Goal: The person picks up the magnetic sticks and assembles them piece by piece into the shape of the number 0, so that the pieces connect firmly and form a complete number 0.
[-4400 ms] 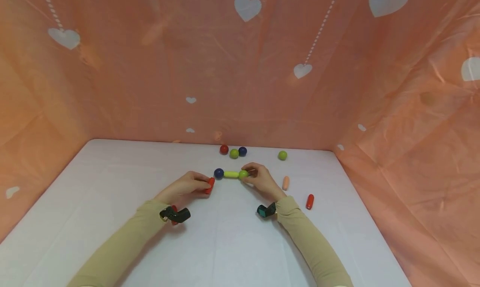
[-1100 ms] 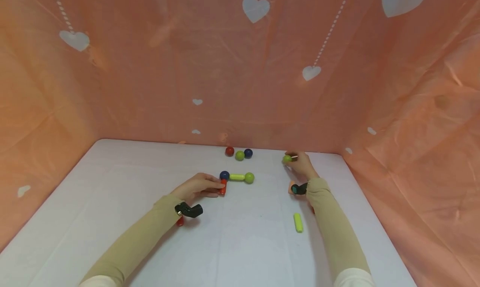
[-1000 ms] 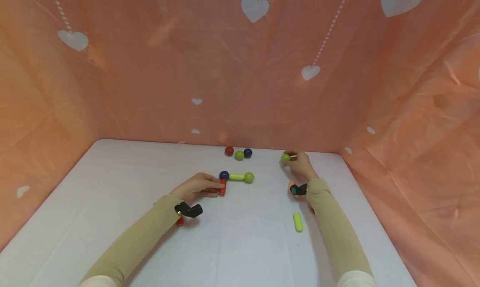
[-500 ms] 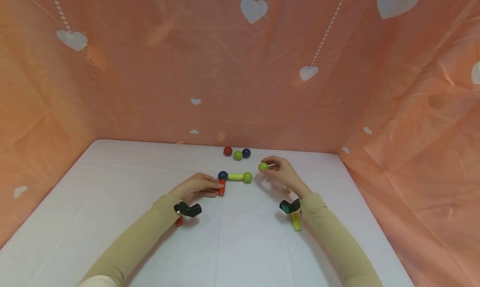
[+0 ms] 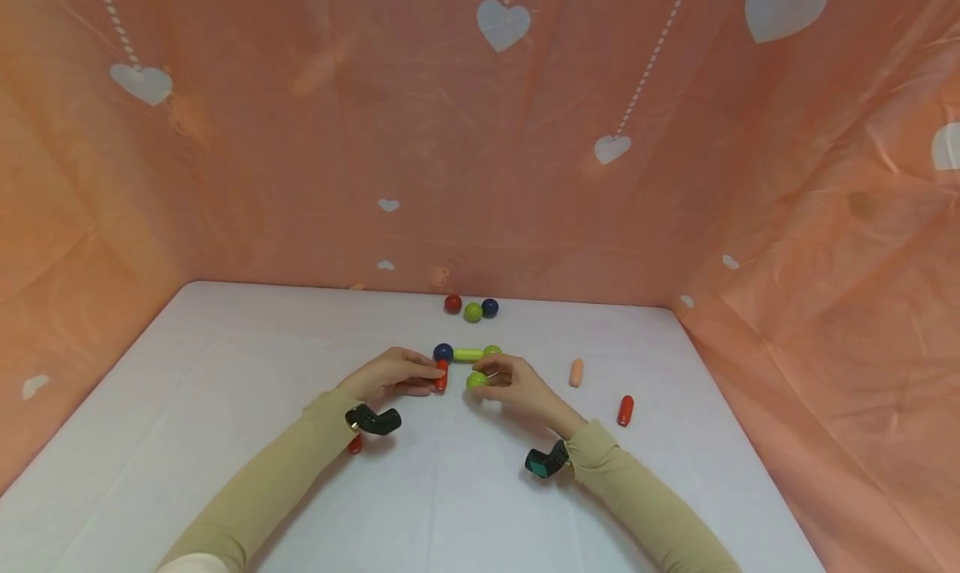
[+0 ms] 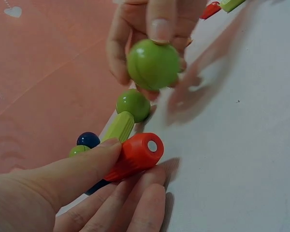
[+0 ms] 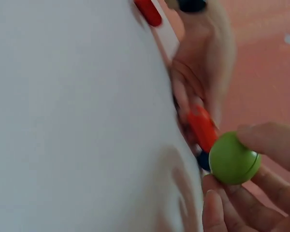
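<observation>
Green ball (image 5: 476, 381), pinched between thumb and fingers of the right hand (image 5: 521, 386), has come over from the far right to near the red rod's (image 5: 442, 376) free end. The left hand (image 5: 390, 373) keeps its pinch on that rod, which meets the blue ball (image 5: 443, 353). The peach rod (image 5: 576, 372) now shows fully. A narrow gap parts green ball and rod; the table's (image 5: 465, 498) right edge lies well beyond the right hand.

I make out three green balls (image 5: 476, 381), two blue balls (image 5: 490, 308) and one red ball (image 5: 453, 304), plus three red rods (image 5: 441, 383), two yellow rods (image 5: 468, 355), one peach rod (image 5: 576, 373).
</observation>
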Demonstrator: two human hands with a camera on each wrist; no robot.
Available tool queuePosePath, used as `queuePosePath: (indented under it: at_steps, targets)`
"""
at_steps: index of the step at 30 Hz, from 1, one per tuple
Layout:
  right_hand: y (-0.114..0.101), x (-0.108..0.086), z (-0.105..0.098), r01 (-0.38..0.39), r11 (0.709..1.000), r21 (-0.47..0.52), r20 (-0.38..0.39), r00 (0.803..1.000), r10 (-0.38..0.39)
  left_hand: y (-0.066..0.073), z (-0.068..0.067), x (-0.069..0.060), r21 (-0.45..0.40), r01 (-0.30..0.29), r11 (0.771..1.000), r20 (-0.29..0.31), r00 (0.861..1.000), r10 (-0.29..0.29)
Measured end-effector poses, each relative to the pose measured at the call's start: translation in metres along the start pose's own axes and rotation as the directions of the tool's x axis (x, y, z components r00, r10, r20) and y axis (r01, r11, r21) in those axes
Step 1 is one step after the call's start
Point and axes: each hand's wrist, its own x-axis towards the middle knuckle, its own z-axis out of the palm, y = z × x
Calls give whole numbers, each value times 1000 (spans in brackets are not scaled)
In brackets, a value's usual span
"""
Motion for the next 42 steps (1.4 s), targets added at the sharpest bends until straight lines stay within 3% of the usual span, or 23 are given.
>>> queuePosePath:
  at_steps: [8, 12, 14, 21, 42]
  targets:
    - [26, 11, 31, -22, 999, 32, 20, 1000, 21, -2, -1, -1, -7, 8, 1000, -26, 1000, -9]
    - [27, 14, 37, -27, 998, 55, 20, 999, 26, -2, 0, -2, -27, -7, 1000, -21, 1000, 6]
    - [26, 15, 39, -26, 998, 63, 20, 999, 25, -2, 0, -2, -32, -13, 999, -21, 1000, 13]
    - [-11, 6, 42, -8, 998, 63, 17, 1000, 6, -3, -1, -1, -18, -21, 1000, -8, 1000, 21]
    - [-10, 11, 50, -3, 997, 80, -59, 998, 8, -4, -3, 6, 17, -1, 1000, 33, 999, 0]
